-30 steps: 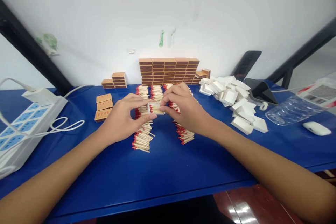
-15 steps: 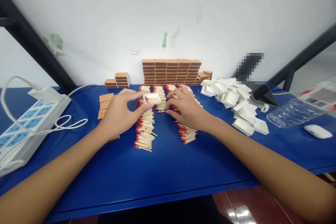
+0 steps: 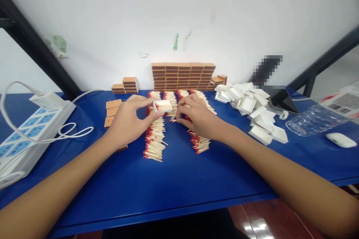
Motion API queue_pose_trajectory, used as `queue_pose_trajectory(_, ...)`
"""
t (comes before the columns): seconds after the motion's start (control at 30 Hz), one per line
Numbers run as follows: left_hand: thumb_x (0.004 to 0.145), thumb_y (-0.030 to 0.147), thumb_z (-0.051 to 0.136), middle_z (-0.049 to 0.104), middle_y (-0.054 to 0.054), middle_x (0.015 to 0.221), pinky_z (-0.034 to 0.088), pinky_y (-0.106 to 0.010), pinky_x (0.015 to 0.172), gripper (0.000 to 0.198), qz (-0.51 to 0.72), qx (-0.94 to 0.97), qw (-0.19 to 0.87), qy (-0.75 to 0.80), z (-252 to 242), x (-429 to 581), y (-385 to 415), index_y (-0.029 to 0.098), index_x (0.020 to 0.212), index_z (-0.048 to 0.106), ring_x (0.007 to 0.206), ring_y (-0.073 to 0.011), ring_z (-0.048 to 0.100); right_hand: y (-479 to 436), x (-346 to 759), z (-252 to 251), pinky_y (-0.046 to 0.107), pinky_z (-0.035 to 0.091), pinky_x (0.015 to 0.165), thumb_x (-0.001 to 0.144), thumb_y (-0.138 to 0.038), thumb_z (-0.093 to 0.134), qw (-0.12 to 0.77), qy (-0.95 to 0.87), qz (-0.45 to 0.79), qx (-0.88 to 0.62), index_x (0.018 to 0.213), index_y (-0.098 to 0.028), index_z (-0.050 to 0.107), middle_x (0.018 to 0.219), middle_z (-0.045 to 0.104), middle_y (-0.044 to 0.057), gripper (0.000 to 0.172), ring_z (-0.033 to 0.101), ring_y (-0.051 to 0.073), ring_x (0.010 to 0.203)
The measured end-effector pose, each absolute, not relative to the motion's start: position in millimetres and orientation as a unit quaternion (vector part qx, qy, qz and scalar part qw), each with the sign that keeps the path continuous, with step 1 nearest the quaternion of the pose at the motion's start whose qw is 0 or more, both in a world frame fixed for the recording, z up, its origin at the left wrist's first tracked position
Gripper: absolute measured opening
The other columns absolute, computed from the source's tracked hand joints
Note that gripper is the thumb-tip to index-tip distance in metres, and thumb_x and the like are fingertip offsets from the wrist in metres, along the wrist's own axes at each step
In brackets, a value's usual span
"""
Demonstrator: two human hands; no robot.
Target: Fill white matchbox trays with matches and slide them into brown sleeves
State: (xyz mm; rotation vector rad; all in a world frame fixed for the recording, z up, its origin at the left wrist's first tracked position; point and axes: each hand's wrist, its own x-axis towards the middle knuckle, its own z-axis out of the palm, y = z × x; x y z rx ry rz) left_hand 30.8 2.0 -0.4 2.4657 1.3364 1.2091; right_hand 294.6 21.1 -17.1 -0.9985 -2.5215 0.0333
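My left hand [image 3: 132, 117] is closed on a white matchbox tray [image 3: 167, 109], thumb below and fingers above its left end. Some red-tipped matches lie in that tray. My right hand [image 3: 196, 115] is just to the right, fingertips pinched on the ends of a few matches [image 3: 173, 118] at the near end of a short row. Rows of matches run down the table; the left row [image 3: 155, 145] is long, and a right row [image 3: 200, 143] passes partly under my right hand.
A wall of stacked matchboxes [image 3: 183, 76] stands at the back, with smaller stacks [image 3: 129, 85] to its left. White empty trays [image 3: 246, 104] are heaped at the right, near a clear plastic bottle [image 3: 314, 121] and a white mouse-shaped object [image 3: 340, 140]. A power strip [image 3: 36, 130] with cables lies left.
My right fingertips have drawn closer together and slightly nearer to me at the matches. The left hand and its tray have hardly moved.
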Motion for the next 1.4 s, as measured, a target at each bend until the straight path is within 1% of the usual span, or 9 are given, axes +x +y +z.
queue_pose_trajectory(0.2,0.092,0.054,0.078,0.081,-0.005,0.111,0.058,-0.039,0.094,0.037,0.399,0.806,0.041,0.437,-0.6,30.8,3.3,0.025,0.114,0.082,0.104,-0.0252,0.073,18.5,293.8,-17.2,0.049,0.041,0.103,0.103,-0.024,0.063,0.215,-0.917,0.025,-0.334,0.095,-0.02,0.068,0.12,0.064,0.013,0.01,0.048,0.03,0.118)
queue_pose_trajectory(0.53,0.093,0.052,0.078,0.081,-0.006,0.11,0.059,-0.037,0.092,0.037,0.397,0.813,0.026,0.426,-1.5,30.7,3.1,0.023,0.115,0.082,0.104,-0.0248,0.073,12.3,289.7,-17.1,0.049,0.043,0.099,0.099,-0.025,0.069,0.208,-0.908,0.024,-0.364,0.101,-0.02,0.069,0.117,0.064,0.013,0.005,0.049,0.031,0.119)
queue_pose_trajectory(0.67,0.092,0.052,0.079,0.081,-0.005,0.109,0.059,-0.037,0.092,0.037,0.398,0.812,0.023,0.426,-1.1,31.1,3.2,0.024,0.115,0.082,0.102,-0.024,0.073,13.4,290.7,-17.0,0.049,0.043,0.099,0.1,-0.024,0.067,0.201,-0.908,0.025,-0.366,0.096,-0.02,0.07,0.114,0.064,0.013,0.007,0.05,0.031,0.117)
queue_pose_trajectory(0.77,0.092,0.053,0.078,0.081,-0.006,0.109,0.059,-0.037,0.092,0.039,0.389,0.818,0.018,0.423,-1.8,30.3,3.6,0.022,0.116,0.081,0.104,-0.0244,0.072,14.7,291.7,-18.2,0.049,0.044,0.098,0.101,-0.023,0.066,0.186,-0.911,0.031,-0.366,0.093,-0.02,0.07,0.112,0.064,0.013,0.009,0.05,0.031,0.116)
queue_pose_trajectory(0.9,0.094,0.05,0.077,0.081,-0.009,0.11,0.058,-0.04,0.092,0.039,0.379,0.83,-0.006,0.409,-3.6,27.5,5.4,0.02,0.118,0.081,0.106,-0.0263,0.07,15.7,296.1,-15.1,0.05,0.044,0.1,0.102,-0.021,0.064,0.181,-0.92,0.051,-0.344,0.095,-0.02,0.07,0.117,0.064,0.014,0.01,0.05,0.03,0.118)
queue_pose_trajectory(1.0,0.096,0.045,0.075,0.08,-0.01,0.11,0.057,-0.042,0.093,0.039,0.364,0.847,-0.03,0.386,-4.3,26.1,6.5,0.017,0.123,0.078,0.106,-0.0275,0.068,14.8,300.1,-5.5,0.05,0.044,0.102,0.104,-0.024,0.061,0.218,-0.918,0.075,-0.321,0.095,-0.021,0.069,0.119,0.065,0.013,0.012,0.051,0.029,0.117)
queue_pose_trajectory(1.1,0.098,0.042,0.074,0.08,-0.01,0.107,0.056,-0.043,0.094,0.038,0.347,0.863,-0.029,0.365,-4.3,27.5,5.6,0.016,0.125,0.077,0.105,-0.0274,0.066,12.4,299.9,4.3,0.052,0.042,0.106,0.104,-0.027,0.062,0.283,-0.9,0.082,-0.322,0.096,-0.022,0.066,0.118,0.067,0.011,0.011,0.052,0.029,0.116)
queue_pose_trajectory(1.23,0.094,0.043,0.079,0.081,-0.008,0.106,0.056,-0.043,0.095,0.04,0.357,0.864,0.037,0.353,-5.2,32.6,0.5,0.018,0.126,0.077,0.108,-0.0274,0.066,8.0,292.2,5.5,0.051,0.042,0.107,0.103,-0.027,0.065,0.355,-0.875,0.049,-0.325,0.095,-0.023,0.065,0.118,0.068,0.01,0.009,0.053,0.029,0.118)
queue_pose_trajectory(1.4,0.094,0.045,0.08,0.081,-0.005,0.11,0.056,-0.043,0.098,0.038,0.376,0.853,0.105,0.346,-5.8,37.0,-5.0,0.025,0.125,0.079,0.11,-0.0262,0.068,4.0,282.9,-2.8,0.049,0.045,0.105,0.1,-0.023,0.069,0.376,-0.869,0.03,-0.32,0.095,-0.023,0.067,0.117,0.068,0.009,0.006,0.053,0.028,0.117)
